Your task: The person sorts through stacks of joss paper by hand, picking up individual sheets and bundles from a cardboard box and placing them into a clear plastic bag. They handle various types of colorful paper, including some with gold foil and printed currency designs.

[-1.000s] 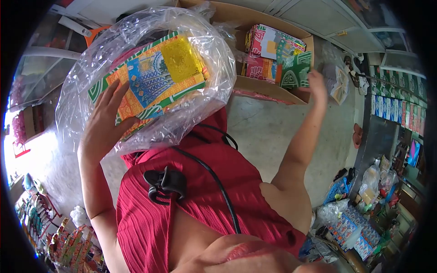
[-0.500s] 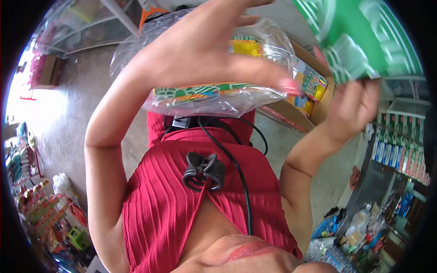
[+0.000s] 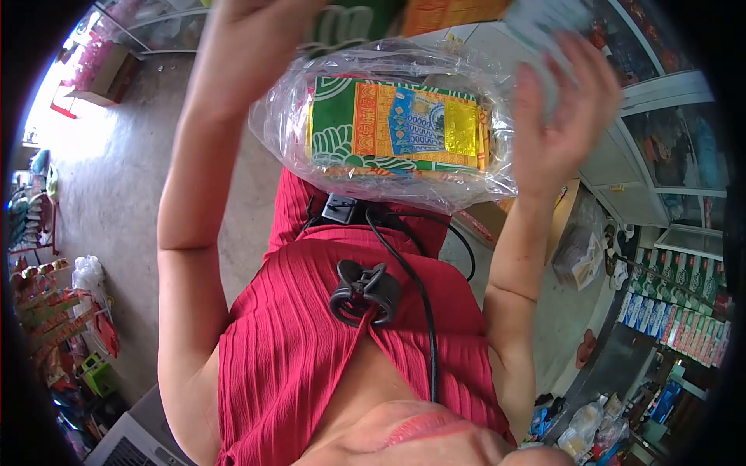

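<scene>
My left hand is at the top edge, its fingers mostly out of frame, closed at the end of a green printed packet. An orange printed section continues to the right of the green. My right hand is raised, palm partly showing and smeared by motion. A pale bluish printed paper runs down between its thumb and fingers. Below both hands lies a clear plastic bag at my lap. Inside it is a stack of green packets with orange, blue and gold labels.
A cardboard box stands on the floor beyond my right forearm, with a plastic-wrapped bundle beside it. Glass-fronted cabinets and shelves of boxed goods line the right. More goods stand at left. A black cable hangs down my front.
The green packet has moved from my right hand at upper right to my left hand at top centre. My left hand has moved off the bag, up and left, uncovering the stack.
</scene>
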`<state>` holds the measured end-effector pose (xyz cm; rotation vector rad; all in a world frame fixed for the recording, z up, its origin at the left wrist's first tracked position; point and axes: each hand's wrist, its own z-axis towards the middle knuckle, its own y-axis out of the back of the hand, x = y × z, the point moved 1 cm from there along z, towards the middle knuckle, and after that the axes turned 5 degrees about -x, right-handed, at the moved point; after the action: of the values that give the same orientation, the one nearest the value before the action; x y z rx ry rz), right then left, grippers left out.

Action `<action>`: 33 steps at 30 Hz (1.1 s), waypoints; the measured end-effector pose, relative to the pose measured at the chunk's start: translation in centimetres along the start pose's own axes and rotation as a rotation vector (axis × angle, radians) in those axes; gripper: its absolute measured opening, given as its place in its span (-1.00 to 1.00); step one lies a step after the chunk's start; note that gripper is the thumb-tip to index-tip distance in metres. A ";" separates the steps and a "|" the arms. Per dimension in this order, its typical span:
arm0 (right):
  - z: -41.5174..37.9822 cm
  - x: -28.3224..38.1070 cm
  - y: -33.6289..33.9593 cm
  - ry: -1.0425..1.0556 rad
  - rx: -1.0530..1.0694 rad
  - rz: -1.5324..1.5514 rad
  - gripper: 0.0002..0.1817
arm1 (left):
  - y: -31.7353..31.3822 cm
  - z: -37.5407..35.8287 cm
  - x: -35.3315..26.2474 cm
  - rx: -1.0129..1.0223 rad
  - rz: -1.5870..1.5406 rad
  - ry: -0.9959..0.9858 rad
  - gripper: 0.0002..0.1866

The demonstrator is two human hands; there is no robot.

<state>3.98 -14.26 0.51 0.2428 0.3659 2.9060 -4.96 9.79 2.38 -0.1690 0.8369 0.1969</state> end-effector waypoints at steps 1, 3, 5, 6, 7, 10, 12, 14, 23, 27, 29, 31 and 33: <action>-0.5 -1.0 0.8 -0.033 -0.119 -0.024 -0.57 | 2.8 -1.1 -0.6 0.052 0.460 -0.132 -0.51; -1.8 -2.2 2.4 -0.180 -0.125 0.097 -0.49 | 6.3 -2.4 -1.3 -0.088 0.403 -0.075 -0.52; -4.4 -4.7 4.6 -0.332 -0.132 0.213 -0.41 | 7.9 -3.6 -1.3 -0.285 -0.210 0.129 -0.64; -4.9 -5.2 5.1 -0.303 -0.034 0.219 -0.42 | 7.7 -4.1 -1.2 -0.280 -0.213 0.135 -0.64; -5.4 -5.5 5.3 -0.273 0.064 0.225 -0.43 | 7.4 -4.7 -1.1 -0.212 -0.222 0.260 -0.59; -6.5 -3.0 4.9 -0.970 -0.016 1.111 -0.34 | 5.6 -6.2 0.0 -0.154 -0.136 0.537 -0.61; -6.6 -2.0 4.5 -1.091 -0.033 1.004 -0.42 | 3.1 -6.8 1.1 -0.113 -0.072 0.671 -0.58; -8.5 -2.5 4.6 -1.122 0.356 0.512 -0.43 | 2.4 -7.9 2.4 -0.090 0.083 0.744 -0.53; -8.8 -2.7 3.3 -0.808 0.514 0.011 -0.51 | 2.0 -8.7 6.3 0.176 0.611 0.741 -0.52; -8.6 -2.4 4.3 -0.675 0.663 -0.181 -0.59 | 2.0 -9.4 8.0 0.110 0.659 0.751 -0.58; -8.6 -2.3 4.6 -0.640 0.712 -0.192 -0.61 | 1.8 -9.7 8.4 0.161 0.670 0.599 -0.59; -8.4 -2.4 4.9 -0.610 0.683 -0.128 -0.66 | 1.6 -9.7 8.6 0.219 0.745 0.545 -0.59; -8.3 -3.1 5.9 -0.682 0.580 0.013 -0.68 | 1.5 -9.5 9.0 0.295 0.862 0.458 -0.58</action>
<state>4.36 -22.38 -6.28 1.2621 1.0443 2.4366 -6.24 10.08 -10.71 0.4559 1.3487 0.8588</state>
